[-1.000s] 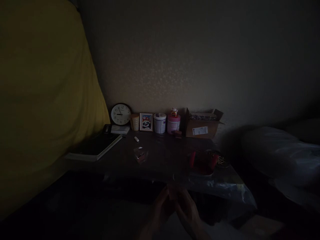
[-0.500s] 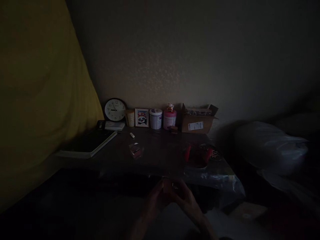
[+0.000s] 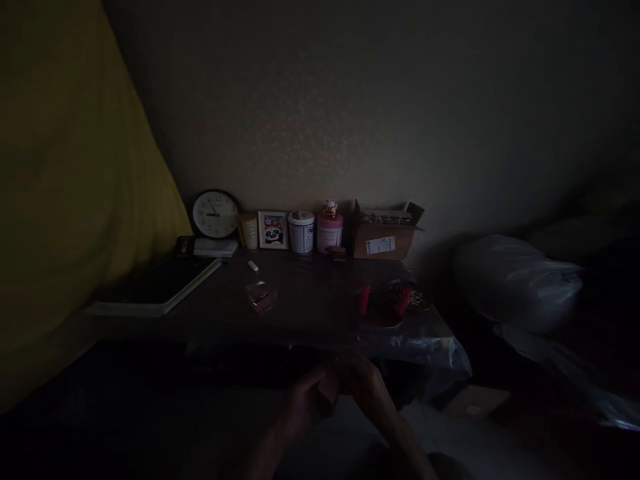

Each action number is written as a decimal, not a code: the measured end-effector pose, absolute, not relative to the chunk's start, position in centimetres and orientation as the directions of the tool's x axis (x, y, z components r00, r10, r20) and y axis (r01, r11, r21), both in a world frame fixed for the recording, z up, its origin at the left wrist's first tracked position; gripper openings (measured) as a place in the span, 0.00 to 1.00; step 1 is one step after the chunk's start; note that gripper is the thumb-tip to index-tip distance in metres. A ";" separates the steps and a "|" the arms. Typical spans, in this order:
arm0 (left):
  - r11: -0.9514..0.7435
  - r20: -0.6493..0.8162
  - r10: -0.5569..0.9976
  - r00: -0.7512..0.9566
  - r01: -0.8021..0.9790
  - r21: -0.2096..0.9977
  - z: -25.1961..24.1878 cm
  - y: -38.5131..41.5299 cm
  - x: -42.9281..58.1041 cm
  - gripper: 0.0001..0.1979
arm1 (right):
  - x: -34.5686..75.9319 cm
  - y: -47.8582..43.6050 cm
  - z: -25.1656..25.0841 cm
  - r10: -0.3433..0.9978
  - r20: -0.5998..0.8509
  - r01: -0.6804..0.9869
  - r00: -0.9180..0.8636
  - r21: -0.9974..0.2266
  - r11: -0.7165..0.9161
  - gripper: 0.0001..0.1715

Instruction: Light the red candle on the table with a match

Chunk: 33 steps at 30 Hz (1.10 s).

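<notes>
In the dim light below the table's front edge, my left hand (image 3: pixel 300 403) is closed around a small reddish-brown box (image 3: pixel 329 385). My right hand (image 3: pixel 367 387) is beside it, fingers curled over the box's upper right. What those fingers pinch is too dark to make out. On the table (image 3: pixel 310 300) beyond, two red candles (image 3: pixel 365 300) stand on a dark tray, with a round dish (image 3: pixel 423 303) of thin sticks just behind. A clear plastic packet (image 3: pixel 261 298) with something reddish inside lies to the left.
Along the wall are a round clock (image 3: pixel 216 215), a tan cup (image 3: pixel 248 232), a framed panda picture (image 3: pixel 273 231), a white tin (image 3: pixel 301 233), a pink tin (image 3: pixel 329 235) with a figurine and a cardboard box (image 3: pixel 383 243). A large book (image 3: pixel 157 287) lies left; a plastic bag (image 3: pixel 515 283) bulges right.
The view has shifted, so the table things appear slightly further left and higher. My hands have turned the small box to a tilted angle, and my right fingers have curled further over its top.
</notes>
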<state>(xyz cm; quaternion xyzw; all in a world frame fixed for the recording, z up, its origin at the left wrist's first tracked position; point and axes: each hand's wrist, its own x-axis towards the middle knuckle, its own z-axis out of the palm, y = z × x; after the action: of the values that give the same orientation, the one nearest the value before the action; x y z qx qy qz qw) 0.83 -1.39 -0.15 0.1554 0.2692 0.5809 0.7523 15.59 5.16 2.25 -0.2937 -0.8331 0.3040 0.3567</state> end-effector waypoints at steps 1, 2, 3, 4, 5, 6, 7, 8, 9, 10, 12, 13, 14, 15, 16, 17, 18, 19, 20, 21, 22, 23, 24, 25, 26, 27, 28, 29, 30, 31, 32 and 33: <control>0.275 -0.234 0.957 0.169 -0.777 0.565 -0.1 -1.4 0.8 0.11 | 15.7 5.2 2.1 0.695 0.417 0.277 -0.586 -0.702 0.656 0.11; 0.277 -0.247 0.956 0.158 -0.761 0.586 -0.2 -1.4 0.8 0.11 | 15.7 5.2 2.0 0.686 0.417 0.280 -0.597 -0.693 0.665 0.11; 0.281 -0.262 0.954 0.147 -0.745 0.605 -0.2 -1.4 0.8 0.12 | 15.8 5.2 1.9 0.681 0.409 0.284 -0.608 -0.688 0.667 0.11; 0.285 -0.275 0.951 0.139 -0.731 0.619 -0.3 -1.4 0.7 0.12 | 15.8 5.2 1.9 0.679 0.398 0.290 -0.618 -0.687 0.667 0.11; 0.287 -0.281 0.950 0.132 -0.724 0.628 -0.4 -1.4 0.7 0.12 | 15.8 5.2 1.9 0.679 0.386 0.296 -0.624 -0.687 0.663 0.10; 0.286 -0.285 0.950 0.128 -0.719 0.633 -0.5 -1.4 0.6 0.11 | 15.8 5.1 2.0 0.682 0.379 0.301 -0.626 -0.689 0.659 0.09; 0.288 -0.285 0.950 0.128 -0.714 0.639 -0.6 -1.4 0.5 0.11 | 15.7 5.1 2.1 0.683 0.373 0.304 -0.628 -0.691 0.656 0.09; 0.285 -0.283 0.951 0.124 -0.705 0.650 -0.7 -1.3 0.5 0.11 | 15.7 5.0 2.2 0.685 0.366 0.306 -0.630 -0.693 0.653 0.09; 0.281 -0.281 0.952 0.117 -0.695 0.662 -0.8 -1.3 0.5 0.11 | 15.7 5.0 2.3 0.685 0.361 0.308 -0.633 -0.694 0.650 0.09; 0.277 -0.281 0.954 0.109 -0.686 0.673 -0.9 -1.3 0.4 0.11 | 15.6 4.9 2.4 0.684 0.359 0.307 -0.636 -0.695 0.650 0.09; 0.267 -0.282 0.955 0.089 -0.671 0.692 -1.2 -1.2 0.3 0.11 | 15.6 4.8 2.6 0.677 0.351 0.305 -0.646 -0.694 0.652 0.10; 0.262 -0.280 0.956 0.082 -0.663 0.701 -1.3 -1.2 0.3 0.12 | 15.6 4.8 2.7 0.673 0.347 0.308 -0.653 -0.691 0.654 0.10; 0.256 -0.275 0.958 0.077 -0.655 0.711 -1.4 -1.2 0.3 0.12 | 15.6 4.8 2.7 0.671 0.342 0.312 -0.658 -0.687 0.656 0.10; 0.251 -0.268 0.961 0.075 -0.649 0.718 -1.5 -1.1 0.3 0.13 | 15.6 4.8 2.8 0.671 0.336 0.317 -0.661 -0.685 0.656 0.10; 0.243 -0.257 0.964 0.073 -0.645 0.724 -1.6 -1.1 0.3 0.13 | 15.6 4.8 2.8 0.670 0.330 0.321 -0.664 -0.684 0.655 0.10; 0.231 -0.245 0.967 0.070 -0.644 0.730 -1.7 -1.1 0.3 0.13 | 15.6 4.8 2.8 0.670 0.327 0.322 -0.667 -0.684 0.654 0.10; 0.218 -0.232 0.971 0.064 -0.645 0.733 -1.7 -1.0 0.3 0.13 | 15.6 4.7 2.8 0.672 0.325 0.322 -0.665 -0.688 0.651 0.11; 0.208 -0.221 0.973 0.062 -0.644 0.736 -1.6 -1.1 0.3 0.14 | 15.6 4.7 2.8 0.677 0.323 0.321 -0.661 -0.694 0.645 0.10; 0.205 -0.212 0.975 0.067 -0.639 0.742 -1.5 -1.1 0.4 0.14 | 15.6 4.7 2.8 0.680 0.317 0.321 -0.661 -0.700 0.638 0.10; 0.202 -0.201 0.977 0.074 -0.626 0.753 -1.3 -1.2 0.4 0.14 | 15.6 4.7 2.8 0.680 0.306 0.321 -0.666 -0.706 0.632 0.10; 0.197 -0.188 0.979 0.079 -0.606 0.771 -1.0 -1.3 0.4 0.15 | 15.6 4.7 2.7 0.680 0.296 0.322 -0.671 -0.710 0.626 0.11; 0.187 -0.172 0.982 0.082 -0.578 0.794 -0.8 -1.4 0.4 0.16 | 15.6 4.7 2.7 0.679 0.288 0.323 -0.675 -0.713 0.623 0.11; 0.170 -0.152 0.985 0.078 -0.546 0.821 -0.6 -1.6 0.4 0.16 | 15.6 4.7 2.6 0.679 0.285 0.324 -0.677 -0.713 0.622 0.12; 0.149 -0.132 0.989 0.069 -0.514 0.845 -0.4 -1.7 0.3 0.16 | 15.6 4.7 2.5 0.678 0.285 0.325 -0.678 -0.710 0.624 0.12; 0.128 -0.115 0.992 0.057 -0.490 0.862 -0.2 -1.8 0.3 0.16 | 15.6 4.7 2.5 0.680 0.288 0.329 -0.674 -0.707 0.626 0.12; 0.114 -0.104 0.993 0.048 -0.473 0.874 -0.1 -1.9 0.2 0.15 | 15.6 4.7 2.4 0.684 0.288 0.335 -0.670 -0.705 0.625 0.12; 0.109 -0.100 0.994 0.044 -0.464 0.879 0.0 -1.9 0.2 0.14 | 15.6 4.7 2.3 0.686 0.282 0.341 -0.670 -0.704 0.623 0.11; 0.103 -0.095 0.995 0.040 -0.462 0.881 0.0 -1.9 0.2 0.13 | 15.6 4.8 2.3 0.685 0.277 0.345 -0.674 -0.702 0.623 0.11; 0.099 -0.091 0.995 0.041 -0.460 0.882 0.0 -1.9 0.2 0.13 | 15.6 4.8 2.2 0.682 0.277 0.344 -0.677 -0.700 0.626 0.10; 0.098 -0.087 0.995 0.044 -0.454 0.886 0.0 -1.9 0.2 0.13 | 15.6 4.8 2.2 0.675 0.282 0.338 -0.682 -0.697 0.632 0.10; 0.096 -0.086 0.995 0.043 -0.443 0.891 0.0 -1.8 0.2 0.13 | 15.6 4.8 2.3 0.667 0.289 0.330 -0.687 -0.694 0.640 0.10; 0.099 -0.091 0.995 0.040 -0.429 0.898 0.0 -1.8 0.2 0.13 | 15.6 4.8 2.3 0.655 0.293 0.322 -0.697 -0.689 0.650 0.10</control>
<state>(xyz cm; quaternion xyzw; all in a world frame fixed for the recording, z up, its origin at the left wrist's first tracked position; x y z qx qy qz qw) 0.16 -1.79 -0.04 0.3567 0.3964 0.5684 0.6266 15.57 4.85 2.28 -0.2814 -0.8674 0.3096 0.2692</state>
